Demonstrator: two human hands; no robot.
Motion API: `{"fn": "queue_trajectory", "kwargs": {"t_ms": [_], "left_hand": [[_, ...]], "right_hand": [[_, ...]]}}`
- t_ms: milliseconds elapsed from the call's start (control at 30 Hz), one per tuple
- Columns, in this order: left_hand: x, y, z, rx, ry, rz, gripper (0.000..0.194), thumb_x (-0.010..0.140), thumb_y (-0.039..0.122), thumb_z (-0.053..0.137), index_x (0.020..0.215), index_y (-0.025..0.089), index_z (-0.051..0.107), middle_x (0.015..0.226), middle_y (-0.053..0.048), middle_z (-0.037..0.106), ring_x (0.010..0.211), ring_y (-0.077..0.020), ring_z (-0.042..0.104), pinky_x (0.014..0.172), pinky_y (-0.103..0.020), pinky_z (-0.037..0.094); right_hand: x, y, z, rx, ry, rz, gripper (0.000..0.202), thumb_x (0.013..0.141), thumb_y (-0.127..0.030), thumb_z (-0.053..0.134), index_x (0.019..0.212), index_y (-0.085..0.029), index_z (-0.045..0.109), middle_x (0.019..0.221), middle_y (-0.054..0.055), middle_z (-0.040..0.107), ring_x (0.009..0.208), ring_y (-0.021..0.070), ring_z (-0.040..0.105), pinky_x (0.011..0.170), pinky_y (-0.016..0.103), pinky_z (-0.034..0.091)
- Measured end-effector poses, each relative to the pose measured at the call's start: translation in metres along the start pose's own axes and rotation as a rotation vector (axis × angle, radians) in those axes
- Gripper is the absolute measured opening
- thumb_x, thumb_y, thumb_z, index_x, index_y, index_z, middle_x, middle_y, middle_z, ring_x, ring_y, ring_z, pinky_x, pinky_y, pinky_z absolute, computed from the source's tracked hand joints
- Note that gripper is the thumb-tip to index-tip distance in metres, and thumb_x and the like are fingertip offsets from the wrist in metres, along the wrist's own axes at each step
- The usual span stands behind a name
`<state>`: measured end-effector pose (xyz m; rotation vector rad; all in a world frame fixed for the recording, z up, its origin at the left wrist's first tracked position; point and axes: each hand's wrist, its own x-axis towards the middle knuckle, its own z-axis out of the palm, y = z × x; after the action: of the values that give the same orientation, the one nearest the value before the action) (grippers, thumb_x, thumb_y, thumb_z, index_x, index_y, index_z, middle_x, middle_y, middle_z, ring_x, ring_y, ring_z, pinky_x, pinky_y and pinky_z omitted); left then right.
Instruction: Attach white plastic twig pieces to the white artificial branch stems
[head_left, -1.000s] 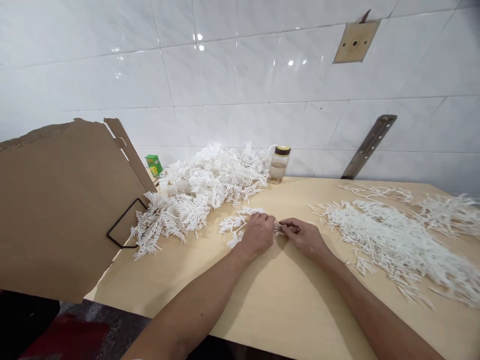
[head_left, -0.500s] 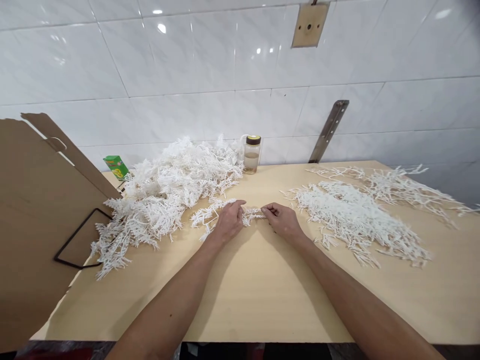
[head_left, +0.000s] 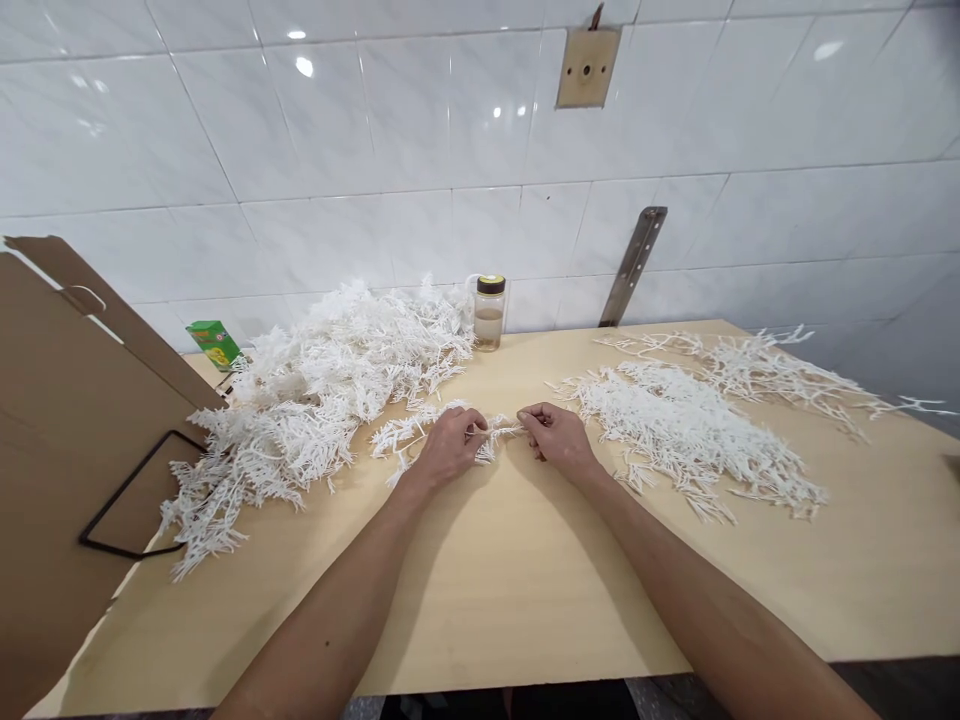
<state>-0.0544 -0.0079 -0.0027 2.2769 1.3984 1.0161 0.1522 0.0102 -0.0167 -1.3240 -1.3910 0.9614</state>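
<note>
Pinched closed, the left hand and right hand grip a white sprig, partly lying between them.

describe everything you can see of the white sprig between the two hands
The white sprig is slender and branching, with thin offshoots, and looks like plastic. It runs roughly sideways just above or on the tabletop, its exact contact unclear. The left hand covers part of it and grips it, while the right hand pinches its right end. More white strands show beyond the left hand; whether they belong to it cannot be told.
</note>
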Motion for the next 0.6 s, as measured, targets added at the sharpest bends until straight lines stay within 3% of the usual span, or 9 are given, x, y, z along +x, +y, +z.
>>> {"fn": "queue_trajectory", "kwargs": {"t_ms": [300, 467, 600], "left_hand": [[-0.0003, 0.0063, 0.0015, 0.258, -0.034, -0.054, 0.021, 0.090, 0.020, 0.053, 0.100, 0.021, 0.071, 0.086, -0.007, 0.065, 0.092, -0.0222, 0.058, 0.087, -0.035, 0.044], [-0.0030, 0.0090, 0.0038, 0.395, -0.070, -0.030, 0.025, 0.093, 0.027, 0.049, 0.105, 0.021, 0.070, 0.090, -0.009, 0.064, 0.090, -0.0245, 0.058, 0.084, -0.037, 0.044], [-0.0044, 0.0078, 0.0044, 0.452, -0.072, -0.016, 0.027, 0.091, 0.020, 0.046, 0.101, 0.021, 0.071, 0.087, -0.009, 0.063, 0.089, -0.0249, 0.058, 0.082, -0.038, 0.043]], "right_hand": [[0.0023, 0.0052, 0.0032, -0.038, -0.042, -0.042, 0.029, 0.080, -0.047, 0.060, 0.079, -0.018, 0.063, 0.049, -0.004, 0.053, 0.038, 0.0102, 0.048, 0.037, 0.022, 0.043], [0.0011, 0.0015, 0.0025, -0.101, -0.068, -0.055, 0.027, 0.080, -0.045, 0.059, 0.078, -0.018, 0.063, 0.050, -0.004, 0.054, 0.038, 0.0104, 0.050, 0.039, 0.022, 0.044], [0.0024, 0.0039, 0.0022, -0.114, -0.075, -0.068, 0.026, 0.080, -0.044, 0.058, 0.077, -0.019, 0.062, 0.050, -0.004, 0.054, 0.038, 0.0108, 0.050, 0.039, 0.022, 0.044]]}}
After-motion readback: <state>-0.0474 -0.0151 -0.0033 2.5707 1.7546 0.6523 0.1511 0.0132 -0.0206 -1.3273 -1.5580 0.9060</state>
